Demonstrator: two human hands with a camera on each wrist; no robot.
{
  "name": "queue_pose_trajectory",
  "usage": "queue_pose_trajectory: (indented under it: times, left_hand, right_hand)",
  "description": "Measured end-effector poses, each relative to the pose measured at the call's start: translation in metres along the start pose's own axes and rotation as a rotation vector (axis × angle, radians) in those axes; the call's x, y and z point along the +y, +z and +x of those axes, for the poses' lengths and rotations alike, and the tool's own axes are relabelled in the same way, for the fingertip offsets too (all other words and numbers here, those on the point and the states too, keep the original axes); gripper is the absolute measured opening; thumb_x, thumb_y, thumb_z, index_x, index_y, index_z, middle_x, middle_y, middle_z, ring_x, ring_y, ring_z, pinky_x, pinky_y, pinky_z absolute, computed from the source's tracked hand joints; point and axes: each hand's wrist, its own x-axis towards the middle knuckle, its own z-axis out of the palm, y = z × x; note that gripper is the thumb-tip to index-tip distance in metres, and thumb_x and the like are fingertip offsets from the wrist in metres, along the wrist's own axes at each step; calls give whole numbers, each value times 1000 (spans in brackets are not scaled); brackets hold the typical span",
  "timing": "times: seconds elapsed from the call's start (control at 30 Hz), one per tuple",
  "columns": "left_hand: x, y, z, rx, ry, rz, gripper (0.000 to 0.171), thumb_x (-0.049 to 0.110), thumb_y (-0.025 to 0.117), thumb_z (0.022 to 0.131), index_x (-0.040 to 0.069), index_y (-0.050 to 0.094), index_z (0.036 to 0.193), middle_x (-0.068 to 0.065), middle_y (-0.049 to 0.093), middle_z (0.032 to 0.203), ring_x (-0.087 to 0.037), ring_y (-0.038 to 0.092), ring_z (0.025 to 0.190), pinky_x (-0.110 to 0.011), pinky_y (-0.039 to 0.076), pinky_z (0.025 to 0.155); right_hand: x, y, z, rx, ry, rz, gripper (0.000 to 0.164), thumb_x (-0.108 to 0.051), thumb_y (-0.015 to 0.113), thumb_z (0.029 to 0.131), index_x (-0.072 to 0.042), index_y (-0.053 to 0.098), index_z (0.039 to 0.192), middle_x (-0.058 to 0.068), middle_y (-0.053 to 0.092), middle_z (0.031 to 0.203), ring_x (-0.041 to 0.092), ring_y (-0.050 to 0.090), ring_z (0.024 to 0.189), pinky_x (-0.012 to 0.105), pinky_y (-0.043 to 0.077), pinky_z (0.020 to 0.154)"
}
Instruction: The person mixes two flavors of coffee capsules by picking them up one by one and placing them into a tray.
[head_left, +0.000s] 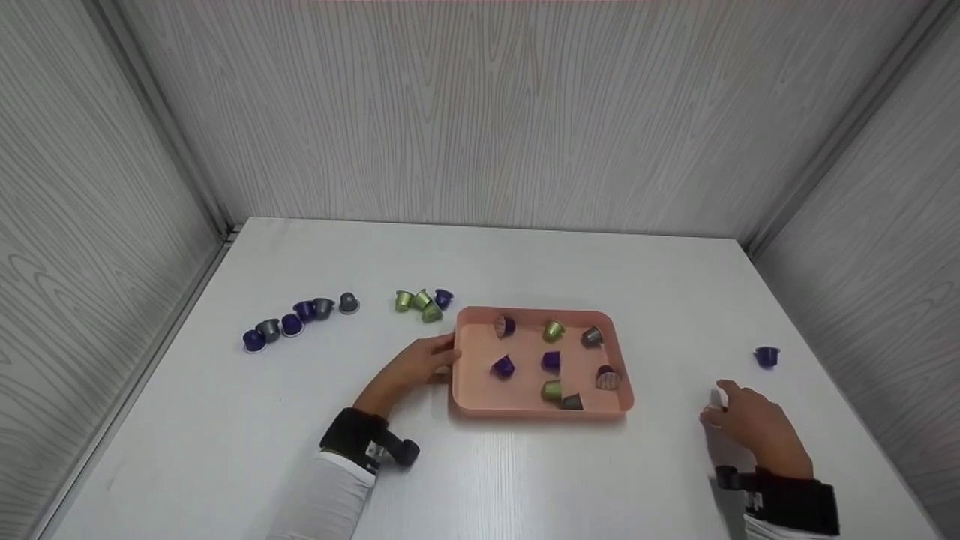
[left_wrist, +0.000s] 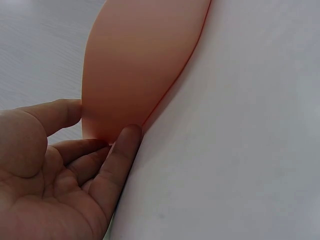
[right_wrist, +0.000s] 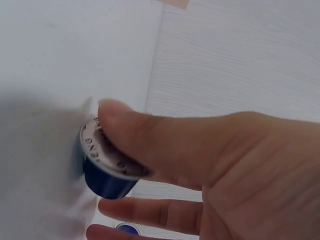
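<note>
My left hand [head_left: 420, 365] holds the left end of a shallow pink tray [head_left: 540, 415]. In the left wrist view its thumb and fingers are against the tray's wall [left_wrist: 135, 65]. Several coffee capsules lie scattered in the tray, among them a green capsule [head_left: 553, 330], a purple capsule [head_left: 503, 367] and a grey capsule [head_left: 592, 337]. Off to the right, my right hand [head_left: 757, 424] pinches a dark blue coffee capsule [right_wrist: 107, 182], its thumb across the printed foil lid. The index finger is mostly hidden behind that capsule.
Another purple capsule [head_left: 766, 356] lies beyond the right hand. Left of the tray, several purple and grey capsules [head_left: 268, 329] form a slanting row. A cluster of green capsules [head_left: 421, 299] with one purple capsule [head_left: 443, 298] sits by the tray's far left corner. Wood-grain panels [head_left: 480, 112] enclose the white table.
</note>
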Motion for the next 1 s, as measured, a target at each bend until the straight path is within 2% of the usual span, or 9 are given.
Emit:
queue_pose_trajectory:
  times: [0.27, 0.37, 0.5, 0.7, 1.0]
  left_hand:
    - [-3, 0, 0, -20, 17, -116, 52, 17, 50, 103, 3, 34, 151, -17, 50, 142, -28, 59, 117, -36, 53, 93]
    - [-3, 0, -1, -12, 21, -94, 52, 18, 50, 103, 4, 35, 151, -16, 50, 143, -27, 59, 116, -35, 53, 93]
    - [-3, 0, -1, -9, 18, -68, 53, 21, 52, 103, 6, 36, 151, -15, 48, 145, -28, 58, 118, -35, 53, 93]
    - [-3, -1, -1, -19, 34, -68, 54, 22, 52, 103, 5, 35, 151, -17, 46, 146, -31, 57, 119, -37, 52, 94]
    - [-1, 0, -3, -4, 26, -18, 55, 27, 52, 102, 8, 35, 151, -14, 46, 147, -28, 58, 119, -36, 52, 94]
  right_hand:
    - [0, 2, 5, 45, 18, 11, 49, -17, 65, 92, 14, 50, 126, 28, 64, 102, 38, 62, 88, 50, 52, 72]
    - [-1, 4, 6, 90, 5, 21, 42, -13, 64, 91, 14, 54, 121, 27, 64, 98, 36, 62, 84, 49, 52, 69]
    - [-1, 7, 8, 137, -10, 20, 34, -9, 63, 90, 15, 58, 113, 28, 65, 97, 40, 63, 85, 51, 52, 71]
    - [-1, 9, 10, 135, 4, 22, 30, -6, 61, 88, 14, 60, 110, 31, 64, 100, 43, 62, 88, 52, 52, 73]
    - [-3, 12, 11, 182, -18, 47, 28, -5, 60, 87, 13, 62, 109, 30, 65, 100, 44, 62, 89, 55, 52, 73]
